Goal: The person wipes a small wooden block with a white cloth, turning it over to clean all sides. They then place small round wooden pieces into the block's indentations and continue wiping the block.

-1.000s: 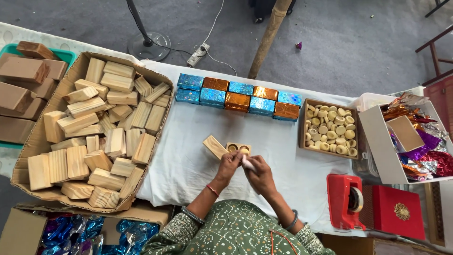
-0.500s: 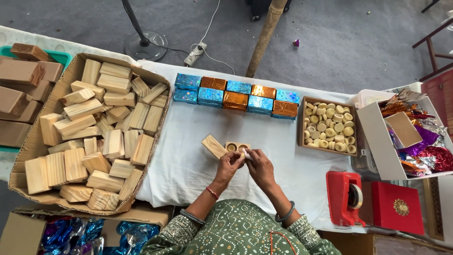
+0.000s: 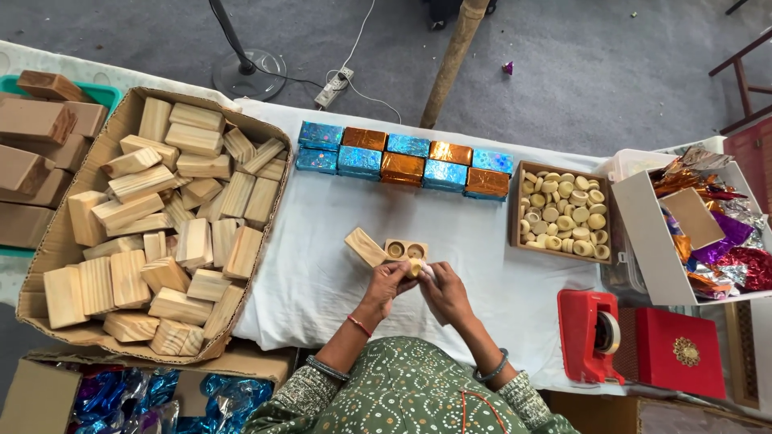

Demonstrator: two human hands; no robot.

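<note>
We see the left hand (image 3: 384,283) and the right hand (image 3: 444,291) meeting over the white-covered surface (image 3: 322,265), both grips narrowed together on a small pale round piece (image 3: 413,268) pinched between the fingertips. Just beyond them lies a wooden block with two round hollows (image 3: 406,250), and a plain wooden block (image 3: 365,246) leans beside it. A cardboard box of wooden blocks (image 3: 153,225) sits to the left, foil-wrapped boxes (image 3: 402,161) in rows farther back, a tray of round pieces (image 3: 560,212) to the right.

Soft even daylight, faint shadows, sharp focus throughout.
</note>
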